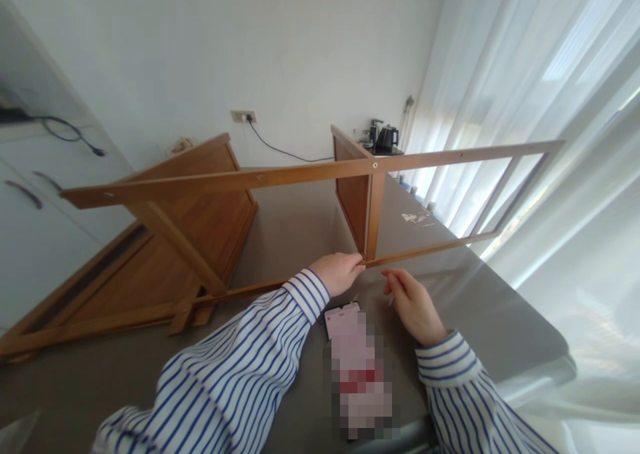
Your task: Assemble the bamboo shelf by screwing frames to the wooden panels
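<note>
A wooden frame (300,174) of long rails and short crosspieces stands on edge across the grey table, with upright wooden panels joined to it. My left hand (340,272) is closed on its lower rail, where the middle panel (350,181) meets the crosspiece (375,207). Just right of that joint, apart from the wood, is my right hand (414,307). Its fingers are pinched together, and a small thin pale piece peeks out below them, too small to name. Between my forearms lies a phone (350,347) with its screen lit and partly pixelated.
The grey table (500,321) has a rounded right corner. White scraps (415,218) and several small bottles (414,191) are near its far right edge. Behind stand a black kettle (387,137) and a wall socket (243,116) with a cord. Sheer curtains (500,74) hang at right.
</note>
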The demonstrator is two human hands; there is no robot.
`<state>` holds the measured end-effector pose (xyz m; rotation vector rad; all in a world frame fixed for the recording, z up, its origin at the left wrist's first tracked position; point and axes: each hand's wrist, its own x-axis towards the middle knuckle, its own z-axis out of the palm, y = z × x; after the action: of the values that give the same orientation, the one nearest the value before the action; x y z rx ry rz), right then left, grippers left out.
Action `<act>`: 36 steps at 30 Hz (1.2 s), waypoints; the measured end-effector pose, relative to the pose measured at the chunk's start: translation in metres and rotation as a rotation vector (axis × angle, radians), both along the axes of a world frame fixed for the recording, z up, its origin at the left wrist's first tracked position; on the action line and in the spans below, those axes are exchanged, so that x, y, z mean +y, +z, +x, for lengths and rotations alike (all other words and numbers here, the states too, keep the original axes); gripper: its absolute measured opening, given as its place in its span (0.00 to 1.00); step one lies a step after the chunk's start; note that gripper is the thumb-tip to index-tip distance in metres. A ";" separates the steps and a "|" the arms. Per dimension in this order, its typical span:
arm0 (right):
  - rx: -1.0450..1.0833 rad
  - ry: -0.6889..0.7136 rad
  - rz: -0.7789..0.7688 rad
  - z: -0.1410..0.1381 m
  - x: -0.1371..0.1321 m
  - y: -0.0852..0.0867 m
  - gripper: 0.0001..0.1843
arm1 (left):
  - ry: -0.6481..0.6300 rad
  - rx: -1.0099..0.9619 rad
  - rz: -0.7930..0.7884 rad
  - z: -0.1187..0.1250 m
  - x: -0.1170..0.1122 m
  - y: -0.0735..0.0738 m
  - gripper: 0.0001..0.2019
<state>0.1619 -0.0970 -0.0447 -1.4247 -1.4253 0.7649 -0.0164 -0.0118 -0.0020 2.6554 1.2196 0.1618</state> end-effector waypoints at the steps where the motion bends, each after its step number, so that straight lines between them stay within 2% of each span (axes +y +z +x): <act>1: 0.075 0.027 -0.032 -0.001 0.001 -0.002 0.20 | 0.006 -0.001 -0.002 0.000 -0.001 0.000 0.18; 4: 0.259 0.087 -0.080 -0.005 0.002 -0.007 0.22 | 0.028 -0.004 -0.013 0.000 -0.002 -0.002 0.17; 6: 0.262 0.094 -0.076 -0.005 0.002 -0.010 0.22 | 0.031 -0.013 -0.018 0.000 -0.001 -0.004 0.17; 8: 0.143 0.076 -0.052 -0.003 0.001 -0.012 0.21 | 0.016 -0.029 -0.019 0.000 0.001 -0.005 0.17; 12: -0.314 -0.015 0.094 0.002 -0.002 -0.009 0.18 | -0.028 -0.083 -0.046 -0.001 0.004 -0.006 0.15; 14: -0.459 -0.075 0.166 0.003 -0.003 -0.007 0.18 | -0.034 -0.104 -0.067 -0.002 0.005 -0.005 0.15; 18: -0.486 -0.058 0.222 0.003 -0.004 -0.007 0.17 | -0.055 -0.105 -0.101 -0.003 0.007 -0.005 0.14; 22: -0.487 -0.004 0.186 -0.001 -0.007 -0.008 0.15 | -0.071 -0.103 -0.103 -0.003 0.008 -0.005 0.14; 26: -0.634 0.053 0.189 -0.005 -0.008 -0.008 0.15 | -0.060 -0.081 -0.065 -0.002 0.007 -0.005 0.15; 30: -0.737 -0.028 0.185 -0.009 -0.007 -0.005 0.14 | -0.030 -0.075 -0.039 -0.002 0.007 -0.006 0.14; 33: -0.709 -0.083 0.192 -0.012 -0.007 -0.004 0.12 | -0.010 -0.085 -0.030 -0.003 0.007 -0.006 0.12; 36: -0.664 -0.108 0.211 -0.014 -0.008 -0.004 0.09 | 0.013 -0.112 -0.024 -0.004 0.007 -0.008 0.14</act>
<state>0.1481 -0.1049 -0.0486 -1.6470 -1.8343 0.0496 -0.0201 -0.0049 -0.0097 2.5806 1.1965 0.2923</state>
